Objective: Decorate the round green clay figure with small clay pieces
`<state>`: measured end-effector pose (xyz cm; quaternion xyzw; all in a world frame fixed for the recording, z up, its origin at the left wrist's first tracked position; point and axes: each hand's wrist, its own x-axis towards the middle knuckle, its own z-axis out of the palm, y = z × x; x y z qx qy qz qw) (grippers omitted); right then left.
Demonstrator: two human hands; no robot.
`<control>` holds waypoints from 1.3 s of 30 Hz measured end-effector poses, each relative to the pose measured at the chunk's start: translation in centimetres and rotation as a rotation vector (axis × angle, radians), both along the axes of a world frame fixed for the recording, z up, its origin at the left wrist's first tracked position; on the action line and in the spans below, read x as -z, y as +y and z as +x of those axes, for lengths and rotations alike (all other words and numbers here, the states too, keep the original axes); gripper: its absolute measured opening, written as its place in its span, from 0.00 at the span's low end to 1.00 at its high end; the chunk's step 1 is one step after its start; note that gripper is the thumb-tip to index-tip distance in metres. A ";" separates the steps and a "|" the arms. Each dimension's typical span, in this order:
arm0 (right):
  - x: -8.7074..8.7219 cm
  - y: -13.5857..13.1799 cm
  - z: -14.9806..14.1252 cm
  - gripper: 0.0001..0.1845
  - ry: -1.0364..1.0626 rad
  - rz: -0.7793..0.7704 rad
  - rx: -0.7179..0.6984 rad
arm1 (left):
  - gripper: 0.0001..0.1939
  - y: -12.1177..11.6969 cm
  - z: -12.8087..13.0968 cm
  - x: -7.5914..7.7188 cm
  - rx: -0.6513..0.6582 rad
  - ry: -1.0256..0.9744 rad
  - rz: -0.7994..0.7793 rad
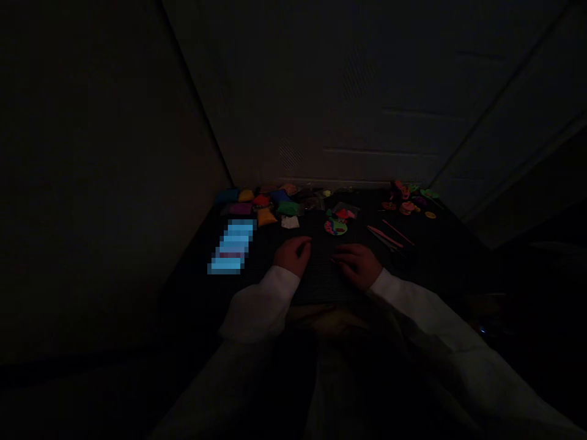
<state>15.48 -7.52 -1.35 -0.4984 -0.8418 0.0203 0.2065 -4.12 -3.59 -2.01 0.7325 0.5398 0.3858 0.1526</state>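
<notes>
In dim light, my left hand (292,255) rests on the dark table (316,287), loosely curved with a gap between thumb and fingers and nothing visible in it. My right hand (358,264) lies a short way to its right, fingers stretched toward the left and thumb apart, also holding nothing. Just beyond and between them is a round, colourful decorated piece (335,227) with a green edge. A small white packet (290,222) is past my left hand. To the upper right of my right hand lie pink-handled tweezers or a similar slim tool (385,236) and a thin pink stick (398,232).
A phone-like lit screen (232,246), blurred out, lies on the left. Several coloured packets, among them a green one (288,209) and an orange one (266,216), line the back left. Small colourful shaped pieces (408,208) cluster at the back right. A wall (293,110) stands behind the table.
</notes>
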 end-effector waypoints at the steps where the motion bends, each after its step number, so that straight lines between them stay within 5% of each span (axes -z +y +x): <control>1: 0.0 -0.2 0.1 0.16 -0.015 -0.001 0.000 | 0.12 0.0 0.0 -0.1 0.001 0.001 -0.001; 39: -1.0 -1.8 -0.2 0.21 -0.223 -0.027 0.004 | 0.12 0.0 0.0 -0.2 0.001 0.012 -0.007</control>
